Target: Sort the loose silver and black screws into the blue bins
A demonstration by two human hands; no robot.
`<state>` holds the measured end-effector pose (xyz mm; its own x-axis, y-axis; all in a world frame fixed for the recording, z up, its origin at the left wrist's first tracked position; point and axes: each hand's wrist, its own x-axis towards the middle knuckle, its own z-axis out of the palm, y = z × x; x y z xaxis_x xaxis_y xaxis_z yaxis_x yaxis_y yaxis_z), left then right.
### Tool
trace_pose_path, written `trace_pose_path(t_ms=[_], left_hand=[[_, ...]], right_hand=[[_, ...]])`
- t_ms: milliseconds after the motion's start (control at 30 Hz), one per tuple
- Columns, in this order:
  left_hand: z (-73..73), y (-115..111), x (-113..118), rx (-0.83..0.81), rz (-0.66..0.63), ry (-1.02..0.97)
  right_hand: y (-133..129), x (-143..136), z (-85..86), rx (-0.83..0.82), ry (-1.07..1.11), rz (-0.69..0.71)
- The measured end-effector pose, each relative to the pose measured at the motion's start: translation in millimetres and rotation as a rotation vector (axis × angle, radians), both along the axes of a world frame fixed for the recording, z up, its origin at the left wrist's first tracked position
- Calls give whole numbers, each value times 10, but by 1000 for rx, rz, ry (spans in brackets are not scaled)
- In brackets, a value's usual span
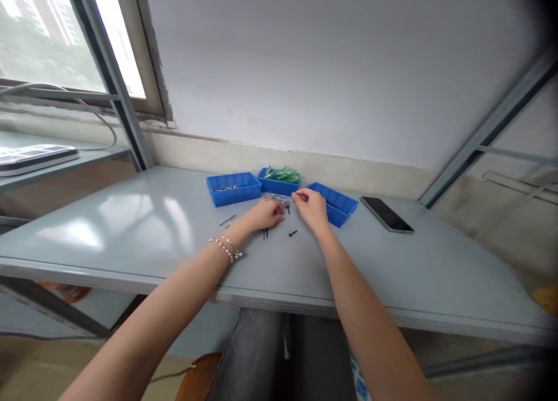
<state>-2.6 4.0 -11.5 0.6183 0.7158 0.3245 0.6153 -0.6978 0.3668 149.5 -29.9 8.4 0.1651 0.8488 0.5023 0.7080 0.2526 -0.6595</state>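
My left hand (pixel 265 213), with bracelets on the wrist, rests low over the table by a small pile of screws (pixel 286 207). Its fingers are curled together; whatever they hold is hidden. Just right of the pile, my right hand (pixel 312 208) has thumb and fingertips pinched, and anything between them is too small to make out. A dark screw (pixel 293 233) lies alone on the tabletop below the hands. Longer silvery pieces (pixel 275 197) lie behind the pile. More thin metal pieces (pixel 227 220) are left of my left hand.
A blue bin (pixel 233 196) holds metal pieces. Behind stands another blue bin (pixel 281 187) with green packets (pixel 283 174). A third blue bin (pixel 342 215) is partly behind my right hand. Farther right lies a phone (pixel 387 215). The grey table (pixel 143 232) meets the wall.
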Motion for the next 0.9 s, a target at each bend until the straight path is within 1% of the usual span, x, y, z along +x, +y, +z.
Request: trace_pose_path(t_ms=[100,200,267,333,433,500,567,667,767,900], left_hand=[[-18,10,1,-33,12,54],[-42,30,-14,44,40,41],[-59,46,-36,100,111,40],[-73,60,-63,125,212,71],[-72,65,-96,114,326,150],[-47,51,-102,62,348,193],[-8,26,-95,-15,349,220],[47,-15,-79,-96,355,233],[72,-35,-71,-114,358,225],[67,-24,-72,-121,344,232]], right_hand=[[5,20,-7,15,-1,-24],[-11,32,8,23,-17,-79],[-31,46,35,11,-35,-126],[-58,81,74,-17,-65,-220],[-103,196,137,-33,-115,-440],[-127,298,167,-44,-123,-565],[-140,391,178,-90,-105,-642],[-135,474,157,-167,-87,-692],[-113,497,113,-221,-102,-693],[-90,491,70,-269,-140,-686]])
